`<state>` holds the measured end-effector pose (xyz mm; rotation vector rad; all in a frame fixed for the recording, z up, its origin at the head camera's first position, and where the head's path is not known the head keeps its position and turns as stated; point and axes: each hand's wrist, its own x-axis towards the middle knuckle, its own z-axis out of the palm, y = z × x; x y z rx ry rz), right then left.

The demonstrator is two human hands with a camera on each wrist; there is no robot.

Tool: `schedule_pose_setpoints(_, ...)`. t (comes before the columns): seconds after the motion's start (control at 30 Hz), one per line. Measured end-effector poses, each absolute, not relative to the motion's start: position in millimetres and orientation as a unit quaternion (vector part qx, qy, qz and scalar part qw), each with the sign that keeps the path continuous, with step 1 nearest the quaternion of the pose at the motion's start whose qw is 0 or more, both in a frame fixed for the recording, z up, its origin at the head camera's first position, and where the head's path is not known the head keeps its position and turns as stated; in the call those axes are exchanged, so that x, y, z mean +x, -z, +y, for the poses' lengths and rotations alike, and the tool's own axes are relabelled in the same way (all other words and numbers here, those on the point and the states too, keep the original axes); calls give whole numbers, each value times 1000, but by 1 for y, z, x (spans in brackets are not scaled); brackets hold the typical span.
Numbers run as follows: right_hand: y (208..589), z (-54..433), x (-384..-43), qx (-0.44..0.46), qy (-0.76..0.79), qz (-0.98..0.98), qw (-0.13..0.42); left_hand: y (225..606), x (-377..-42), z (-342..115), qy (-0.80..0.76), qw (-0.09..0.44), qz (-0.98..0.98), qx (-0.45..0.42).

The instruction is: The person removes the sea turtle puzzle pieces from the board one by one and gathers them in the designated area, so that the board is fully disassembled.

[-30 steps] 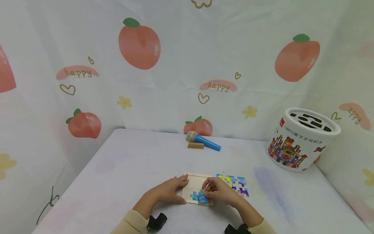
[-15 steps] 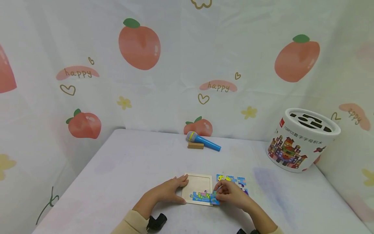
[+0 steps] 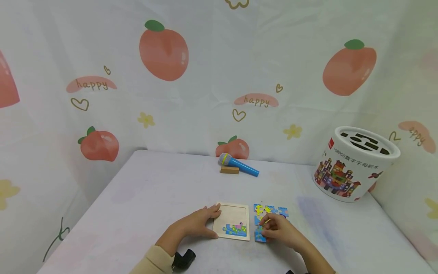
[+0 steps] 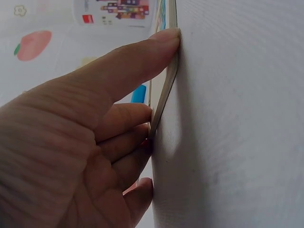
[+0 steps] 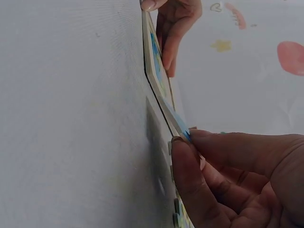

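A shallow wooden puzzle tray [image 3: 230, 214] lies flat on the table, with several joined jigsaw pieces [image 3: 236, 230] along its lower right part. My left hand [image 3: 195, 223] holds the tray at its left side, thumb at the near corner and fingertips at the side edge. To the right of the tray, my right hand [image 3: 281, 230] pinches a blue jigsaw piece [image 3: 260, 236] between thumb and fingers. In the right wrist view this piece [image 5: 176, 121] is tilted and raised off the table. More loose jigsaw pieces [image 3: 270, 209] lie just beyond the right hand, which partly covers them.
Farther back, a blue toy microphone [image 3: 243, 166] lies beside a small brown wooden block [image 3: 229, 170]. A large white tub [image 3: 352, 163] stands at the back right. Behind the table [image 3: 164, 186] hangs a fruit-patterned cloth [image 3: 202, 95].
My right hand moved right, off the tray, carrying the blue jigsaw piece out to the table side. That uncovered the joined pieces in the tray. The left hand stayed put.
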<state>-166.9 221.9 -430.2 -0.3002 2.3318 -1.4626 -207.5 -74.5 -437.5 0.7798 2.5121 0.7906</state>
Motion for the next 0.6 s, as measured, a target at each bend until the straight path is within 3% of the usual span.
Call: schedule_pose_setpoints(0.6, 428, 222, -158, -112, 404, 898, 132, 437, -208, -75, -281, 200, 895, 282)
